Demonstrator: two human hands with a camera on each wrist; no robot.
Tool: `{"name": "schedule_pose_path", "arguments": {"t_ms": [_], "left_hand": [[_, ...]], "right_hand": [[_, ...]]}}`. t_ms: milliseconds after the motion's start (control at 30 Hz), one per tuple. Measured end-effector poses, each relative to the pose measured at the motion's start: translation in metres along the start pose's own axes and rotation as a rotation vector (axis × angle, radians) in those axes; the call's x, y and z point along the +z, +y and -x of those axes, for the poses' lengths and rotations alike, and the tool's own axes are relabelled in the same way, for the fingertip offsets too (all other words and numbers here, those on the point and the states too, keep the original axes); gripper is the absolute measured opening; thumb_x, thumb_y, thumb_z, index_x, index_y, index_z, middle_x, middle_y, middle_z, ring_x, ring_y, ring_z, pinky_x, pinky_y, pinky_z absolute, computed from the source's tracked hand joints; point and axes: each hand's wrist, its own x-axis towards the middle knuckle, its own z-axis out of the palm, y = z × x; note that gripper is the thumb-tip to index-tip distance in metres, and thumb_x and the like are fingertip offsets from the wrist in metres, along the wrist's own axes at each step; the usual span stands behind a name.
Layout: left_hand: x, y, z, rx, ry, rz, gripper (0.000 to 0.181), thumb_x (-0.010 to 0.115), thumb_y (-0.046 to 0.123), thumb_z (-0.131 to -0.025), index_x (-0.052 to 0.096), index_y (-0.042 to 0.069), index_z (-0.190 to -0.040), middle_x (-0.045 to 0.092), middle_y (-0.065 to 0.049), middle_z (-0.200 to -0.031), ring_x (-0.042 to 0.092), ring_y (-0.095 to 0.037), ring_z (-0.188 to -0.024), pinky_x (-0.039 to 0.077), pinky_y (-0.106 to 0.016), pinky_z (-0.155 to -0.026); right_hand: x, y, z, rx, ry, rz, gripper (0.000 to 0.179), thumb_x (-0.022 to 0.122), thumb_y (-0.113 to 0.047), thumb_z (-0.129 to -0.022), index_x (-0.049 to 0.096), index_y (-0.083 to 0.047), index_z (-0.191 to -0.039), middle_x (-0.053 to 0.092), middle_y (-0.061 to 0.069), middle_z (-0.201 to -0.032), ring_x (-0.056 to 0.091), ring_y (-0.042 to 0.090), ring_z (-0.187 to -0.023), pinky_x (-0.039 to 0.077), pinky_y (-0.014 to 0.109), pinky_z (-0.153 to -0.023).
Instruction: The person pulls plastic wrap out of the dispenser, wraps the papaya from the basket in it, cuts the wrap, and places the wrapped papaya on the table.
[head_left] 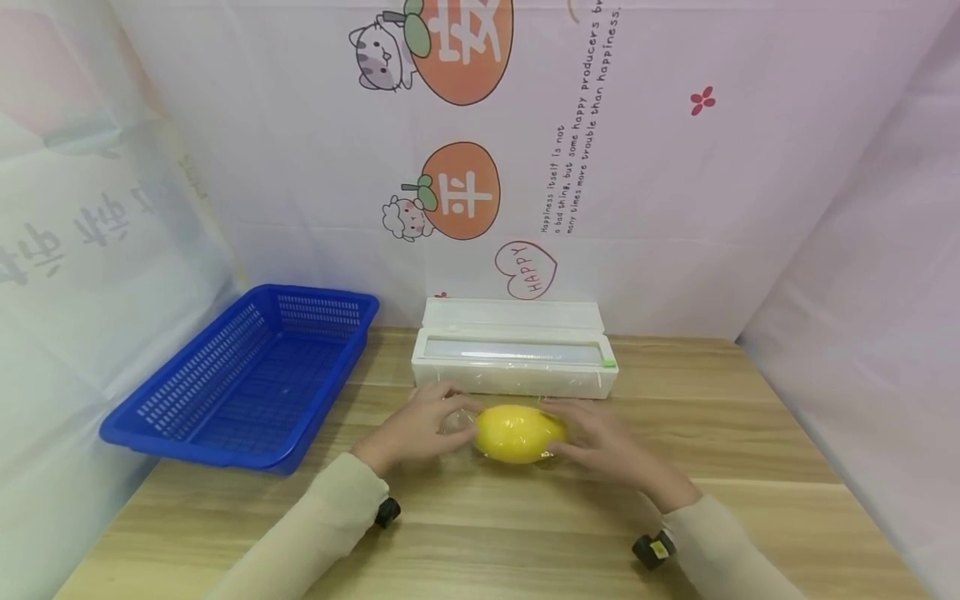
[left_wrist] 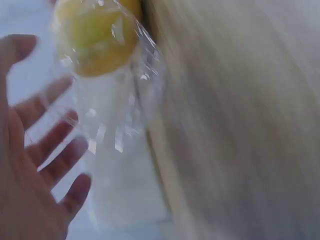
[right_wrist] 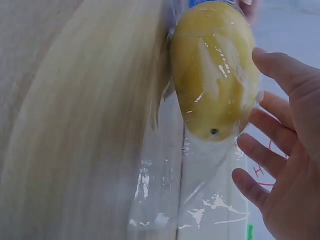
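A smooth yellow oval fruit [head_left: 519,434], its exact kind unclear, sits in the middle of the wooden table with clear plastic film [right_wrist: 195,165] wrapped about it. The film's loose ends stick out past both ends of the fruit. My left hand [head_left: 427,425] is at the fruit's left end, its fingers spread apart beside the crumpled film in the left wrist view. At the other end, my right hand [head_left: 600,437] has thumb and fingers spread close along the fruit, the fingertips at the film. Whether they press on it is hard to tell.
Just behind the fruit stands a white cling film box [head_left: 513,379] with its lid raised and a roll inside. A blue plastic basket [head_left: 300,433] stands at the left. Printed white cloth [head_left: 637,275] encloses the table's back and sides.
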Motion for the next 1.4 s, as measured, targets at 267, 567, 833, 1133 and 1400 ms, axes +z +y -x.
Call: {"name": "schedule_pose_path", "arguments": {"t_ms": [267, 567, 833, 1133, 1400], "left_hand": [[0.002, 0.032, -0.009, 0.118, -0.001, -0.199, 0.055, 0.066, 0.046, -0.094, 0.058, 0.017, -0.140, 0.059, 0.001, -0.133, 0.055, -0.017, -0.121, 0.043, -0.040, -0.100], [0.013, 0.028, -0.007, 0.005, -0.048, -0.095, 0.076, 0.078, 0.048, -0.085, 0.047, 0.019, -0.148, 0.054, -0.002, -0.140, 0.051, -0.020, -0.127, 0.039, -0.042, -0.110], [0.012, 0.032, -0.001, 0.018, -0.087, -0.029, 0.086, 0.088, 0.038, -0.075, 0.048, 0.016, -0.148, 0.054, -0.003, -0.137, 0.050, -0.020, -0.126, 0.039, -0.040, -0.109], [0.017, 0.028, 0.000, -0.006, -0.088, 0.014, 0.082, 0.086, 0.032, -0.079, 0.047, 0.016, -0.149, 0.054, -0.003, -0.137, 0.050, -0.019, -0.126, 0.041, -0.037, -0.108], [0.017, 0.021, -0.006, 0.008, -0.075, 0.127, 0.076, 0.085, 0.026, -0.081, 0.049, 0.014, -0.147, 0.057, -0.004, -0.135, 0.054, -0.015, -0.117, 0.047, -0.034, -0.101]], "right_hand": [[0.007, 0.001, -0.002, 0.016, 0.010, -0.007, 0.062, 0.078, -0.040, -0.087, 0.057, -0.018, -0.141, 0.057, -0.001, -0.140, 0.051, 0.024, -0.129, 0.040, 0.053, -0.107], [0.011, 0.000, -0.003, 0.048, -0.036, -0.120, 0.067, 0.081, -0.031, -0.085, 0.052, -0.015, -0.143, 0.056, 0.002, -0.139, 0.051, 0.024, -0.127, 0.042, 0.050, -0.106], [0.010, 0.002, 0.007, 0.066, -0.065, -0.152, 0.064, 0.076, -0.039, -0.089, 0.053, -0.016, -0.144, 0.056, 0.003, -0.140, 0.052, 0.026, -0.127, 0.044, 0.051, -0.104], [0.009, 0.004, 0.012, 0.101, -0.101, -0.197, 0.063, 0.068, -0.042, -0.095, 0.048, -0.018, -0.149, 0.054, 0.008, -0.143, 0.053, 0.029, -0.126, 0.050, 0.045, -0.099], [0.014, -0.001, 0.011, 0.128, -0.075, -0.078, 0.077, 0.071, -0.058, -0.086, 0.045, -0.023, -0.150, 0.046, 0.001, -0.146, 0.046, 0.029, -0.132, 0.040, 0.060, -0.104]]}}
